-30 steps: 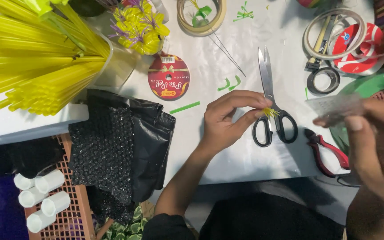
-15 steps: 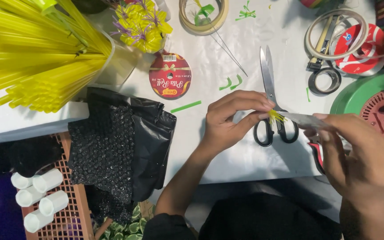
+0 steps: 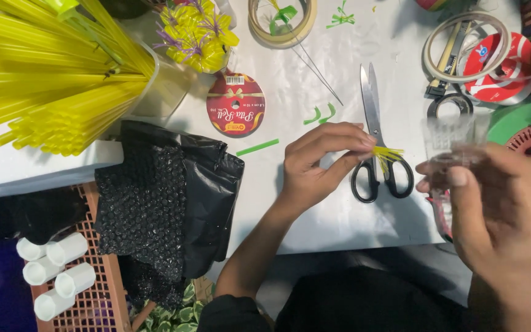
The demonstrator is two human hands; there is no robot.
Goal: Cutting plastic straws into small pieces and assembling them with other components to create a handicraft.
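**Clear strip lifts off the yellow tuft**

The yellow fringed tuft (image 3: 387,154) sits pinched in the left hand (image 3: 314,169) above the scissors (image 3: 376,144) near the table's (image 3: 339,221) front edge. The right hand (image 3: 499,209), blurred, grips a clear strip (image 3: 453,136), which touched the tuft half a second ago and is now raised apart from it.

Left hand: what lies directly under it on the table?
Under the left hand shows white table covering, and beside its fingertips the black-handled scissors. The yellow fringed piece it pinches overlaps the scissor handles. Whatever sits beneath the palm is covered.
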